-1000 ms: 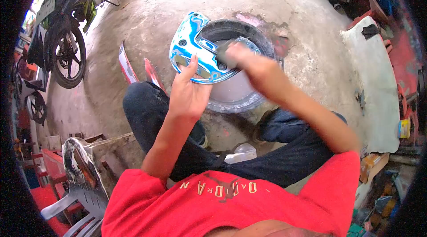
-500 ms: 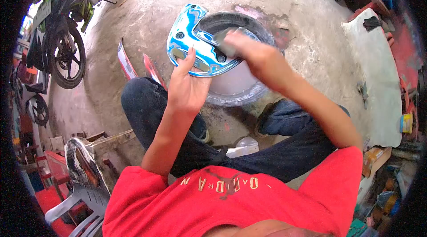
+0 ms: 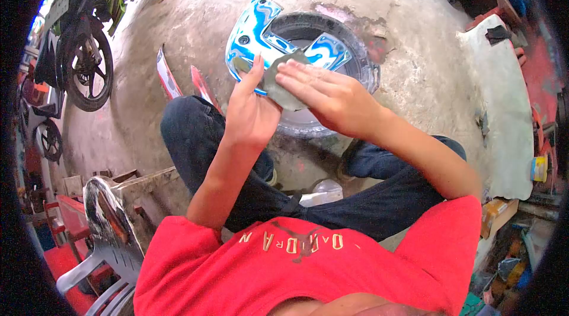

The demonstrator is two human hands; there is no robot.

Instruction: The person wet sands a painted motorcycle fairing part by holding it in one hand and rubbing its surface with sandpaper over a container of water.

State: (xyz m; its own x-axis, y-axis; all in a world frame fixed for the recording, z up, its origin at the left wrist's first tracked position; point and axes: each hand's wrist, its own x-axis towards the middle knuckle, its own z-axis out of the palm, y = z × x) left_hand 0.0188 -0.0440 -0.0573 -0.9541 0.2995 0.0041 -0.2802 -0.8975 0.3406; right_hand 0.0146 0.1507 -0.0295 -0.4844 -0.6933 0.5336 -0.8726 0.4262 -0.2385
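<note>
Left hand (image 3: 252,115): partly closed, grasping one blue-and-white molded panel (image 3: 265,43) by its near left edge. The thumb lies on the upper face; the other fingers are largely hidden beneath. Right hand (image 3: 336,101): flattened and unclenched, fingers extended close together, palm down on one grey, irregularly shaped sheet (image 3: 284,96). The thumb is out of sight, so whether the hand also pinches the sheet cannot be told. The sheet lies over the near middle of the panel, between the two hands. Hands in view: two, both the wearer's own.

Panel location: in front of the seated wearer, above one round black tub (image 3: 314,18), overlapping its left and middle portions. The right end of the panel projects beyond the right hand's fingers. Contact between panel and tub rim cannot be confirmed.

Surroundings, left to right:
- Motorcycles: at least two at the far left; a black one (image 3: 88,67) stands in front, its spoked wheel facing the work area.
- Plastic chair: one, grey (image 3: 118,252), lower left.
- Narrow red-and-white pieces: two (image 3: 169,76), side by side on the concrete floor (image 3: 415,91), near the wearer's left knee.
- Large whitish panel: one (image 3: 504,120), right side.
- Yellow container: one (image 3: 539,169), just beside that panel's right edge.
</note>
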